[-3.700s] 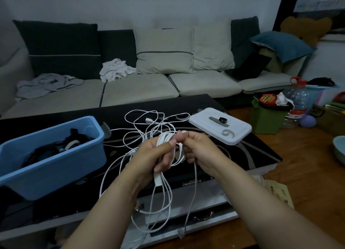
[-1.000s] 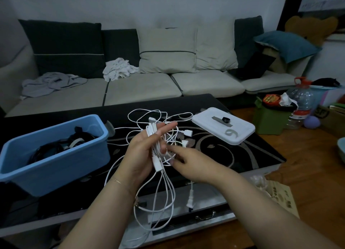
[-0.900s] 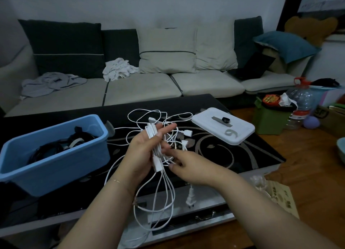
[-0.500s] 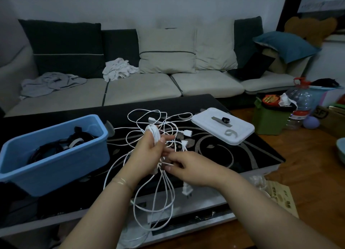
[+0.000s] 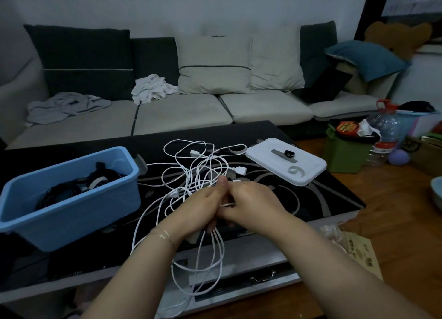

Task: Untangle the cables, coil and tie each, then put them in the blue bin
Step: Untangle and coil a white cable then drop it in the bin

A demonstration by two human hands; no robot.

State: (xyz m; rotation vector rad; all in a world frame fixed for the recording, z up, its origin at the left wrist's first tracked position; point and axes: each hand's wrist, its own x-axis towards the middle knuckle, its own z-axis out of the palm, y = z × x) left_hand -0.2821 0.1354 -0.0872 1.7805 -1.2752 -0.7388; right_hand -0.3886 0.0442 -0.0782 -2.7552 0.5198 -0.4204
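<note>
A tangle of white cables (image 5: 191, 165) lies on the black glass table (image 5: 323, 189), with loops hanging over its front edge (image 5: 203, 266). My left hand (image 5: 198, 211) is shut around a bunch of those white cable strands, thumb up. My right hand (image 5: 251, 201) presses against it and pinches a white strand between the two hands. The blue bin (image 5: 71, 208) stands on the table to the left, holding dark coiled cables (image 5: 71, 187).
A white lid (image 5: 287, 165) with a small black clip on it lies at the table's right. A sofa (image 5: 179, 113) with cushions and clothes runs behind. A green box (image 5: 346, 153), a water bottle (image 5: 385, 132) and paper (image 5: 358, 249) are on the wooden floor, right.
Both hands dropped lower and came together over the bunch. My left hand's open fingers closed around the strands. The hanging plug is no longer visible below my right hand.
</note>
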